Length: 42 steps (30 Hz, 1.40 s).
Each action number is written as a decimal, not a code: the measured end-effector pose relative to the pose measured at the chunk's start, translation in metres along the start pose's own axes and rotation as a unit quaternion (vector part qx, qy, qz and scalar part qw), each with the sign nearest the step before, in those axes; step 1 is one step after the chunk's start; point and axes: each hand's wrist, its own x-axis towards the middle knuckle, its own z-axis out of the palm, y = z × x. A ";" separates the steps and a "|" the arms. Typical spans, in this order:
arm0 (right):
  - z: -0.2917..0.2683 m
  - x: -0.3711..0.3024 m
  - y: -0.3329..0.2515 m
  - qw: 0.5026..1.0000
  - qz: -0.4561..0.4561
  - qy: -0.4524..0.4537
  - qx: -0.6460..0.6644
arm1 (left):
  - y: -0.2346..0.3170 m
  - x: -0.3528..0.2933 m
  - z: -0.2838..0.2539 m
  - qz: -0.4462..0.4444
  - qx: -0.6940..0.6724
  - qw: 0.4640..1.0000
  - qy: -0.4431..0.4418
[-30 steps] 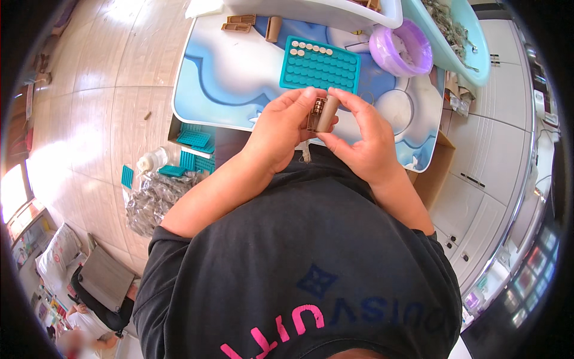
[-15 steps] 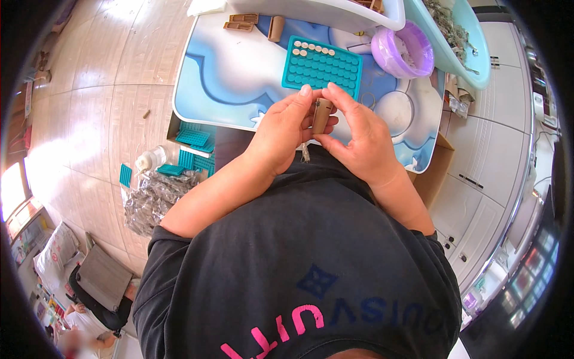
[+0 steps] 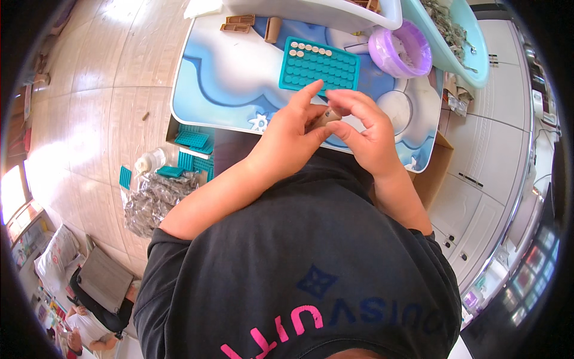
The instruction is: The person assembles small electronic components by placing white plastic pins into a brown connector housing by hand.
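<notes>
Close to the table's front edge, my left hand [image 3: 294,130] is closed around a small brown cylindrical case [image 3: 326,116], its index finger stretched forward. Only one end of the case shows; the rest is hidden by my fingers. My right hand [image 3: 368,131] has its thumb and fingers curled about that exposed end. Just beyond my fingertips lies a teal tray [image 3: 335,70] with rows of round hollows. Several small white discs [image 3: 301,53] sit in the hollows at its far left.
Brown cases [image 3: 238,24] and a brown rounded piece [image 3: 272,30] lie at the table's far left. A purple basket [image 3: 423,45] stands right of the tray, beside a pale green tub [image 3: 478,72]. Teal trays [image 3: 191,139] and a plastic bag [image 3: 149,206] lie low at left.
The brown case has turned from upright in view to end-on, and my left hand has closed further over it. My right hand has shifted slightly, its fingers now bent over the end.
</notes>
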 end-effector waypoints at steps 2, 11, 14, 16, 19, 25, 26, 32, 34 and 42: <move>-0.003 0.000 0.001 0.999 0.003 -0.037 -0.020 | 0.011 -0.002 -0.001 0.014 0.055 0.998 -0.004; 0.000 -0.013 0.006 0.965 0.064 0.059 0.247 | 0.008 -0.004 -0.001 0.047 0.101 0.993 0.041; 0.004 -0.012 0.008 0.957 0.048 0.081 0.273 | 0.008 0.001 0.001 0.084 0.138 0.985 0.052; 0.008 -0.012 0.008 0.951 0.060 0.092 0.289 | 0.009 0.004 0.001 0.114 0.166 0.978 0.057; 0.007 -0.012 0.007 0.943 0.110 0.100 0.297 | 0.008 0.009 -0.001 0.049 0.152 0.987 0.015; -0.018 0.012 -0.005 0.997 -0.038 0.048 -0.042 | 0.005 0.017 -0.005 -0.127 -0.211 0.967 -0.065; -0.033 0.019 0.000 0.991 -0.031 0.096 -0.093 | 0.005 0.016 -0.006 -0.126 -0.211 0.967 -0.064; -0.114 0.088 0.033 0.923 -0.006 0.115 -0.367 | 0.001 0.019 -0.004 -0.133 -0.216 0.964 -0.082; -0.119 0.107 0.047 0.841 0.054 0.029 -0.538 | 0.001 0.019 -0.003 -0.155 -0.218 0.961 -0.067; -0.120 0.122 0.064 0.841 0.119 -0.027 -0.527 | 0.002 0.018 -0.007 -0.168 -0.216 0.961 -0.044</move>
